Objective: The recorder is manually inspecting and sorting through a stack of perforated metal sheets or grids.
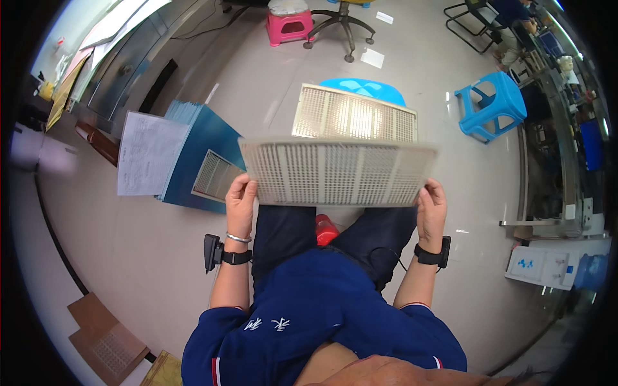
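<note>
A pale rectangular panel (335,174), covered in a close grid of small marks or holes, is held up in front of my lap and slightly blurred. My left hand (241,196) pinches its left edge near the lower corner. At the opposite edge, my right hand (432,199) grips it with thumb and fingers. Behind it a similar gridded panel (354,112) lies on a blue stool (367,85), its near part hidden by the held one. Left of my left hand stands a blue box-like stack (193,151) with a smaller gridded piece (215,175) against its side.
A white sheet with faint writing (147,154) leans on the blue stack. Another blue stool (492,106) stands at right, with a pink stool (288,26) and a wheeled chair base (344,32) farther off. Shelving lines the right; brown cardboard (106,338) lies lower left.
</note>
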Demonstrator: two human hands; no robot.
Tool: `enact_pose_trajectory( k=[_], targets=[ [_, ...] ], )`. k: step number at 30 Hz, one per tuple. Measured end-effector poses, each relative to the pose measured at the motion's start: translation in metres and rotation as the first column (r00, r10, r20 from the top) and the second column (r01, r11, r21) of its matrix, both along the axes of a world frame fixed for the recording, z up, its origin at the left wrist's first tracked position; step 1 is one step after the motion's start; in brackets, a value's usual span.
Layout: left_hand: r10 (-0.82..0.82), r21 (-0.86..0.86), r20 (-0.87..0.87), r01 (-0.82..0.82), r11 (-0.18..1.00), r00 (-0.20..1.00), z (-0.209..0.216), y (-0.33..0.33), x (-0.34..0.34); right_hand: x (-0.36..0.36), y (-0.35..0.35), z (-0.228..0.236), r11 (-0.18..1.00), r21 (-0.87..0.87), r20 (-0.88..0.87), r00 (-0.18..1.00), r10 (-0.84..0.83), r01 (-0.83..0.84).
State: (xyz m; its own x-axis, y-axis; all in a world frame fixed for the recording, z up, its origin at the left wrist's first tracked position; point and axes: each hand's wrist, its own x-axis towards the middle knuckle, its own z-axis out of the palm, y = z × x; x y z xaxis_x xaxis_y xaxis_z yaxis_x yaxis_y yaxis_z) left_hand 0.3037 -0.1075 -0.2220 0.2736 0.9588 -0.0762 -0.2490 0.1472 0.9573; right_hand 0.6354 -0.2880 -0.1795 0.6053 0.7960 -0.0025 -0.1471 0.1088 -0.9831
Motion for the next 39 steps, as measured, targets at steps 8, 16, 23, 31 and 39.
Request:
enact_pose_trajectory(
  k=[8,16,23,31,39],
  targets=[
    [-0.116,0.261,0.057,0.098,0.960,0.992,0.027,-0.004,0.018,0.008,-0.005,-0.020,0.975,0.196,-0.276,0.960,-0.052,0.109],
    [-0.180,-0.127,0.452,0.263,0.957,0.874,0.035,-0.009,0.011,0.007,-0.006,-0.030,0.971,0.196,-0.382,0.923,-0.052,0.136],
    [-0.106,-0.210,0.476,0.230,0.950,0.873,0.037,-0.005,0.011,0.007,-0.003,-0.027,0.975,0.177,-0.346,0.936,-0.067,0.135],
    [-0.092,-0.175,0.323,0.155,0.972,0.942,0.028,0.000,0.006,-0.002,0.007,-0.011,0.978,0.163,-0.324,0.943,-0.071,0.130],
    [-0.058,-0.170,0.300,0.113,0.979,0.952,0.013,0.005,0.003,-0.006,0.008,0.000,0.987,0.146,-0.245,0.969,-0.023,0.060]
  ],
)
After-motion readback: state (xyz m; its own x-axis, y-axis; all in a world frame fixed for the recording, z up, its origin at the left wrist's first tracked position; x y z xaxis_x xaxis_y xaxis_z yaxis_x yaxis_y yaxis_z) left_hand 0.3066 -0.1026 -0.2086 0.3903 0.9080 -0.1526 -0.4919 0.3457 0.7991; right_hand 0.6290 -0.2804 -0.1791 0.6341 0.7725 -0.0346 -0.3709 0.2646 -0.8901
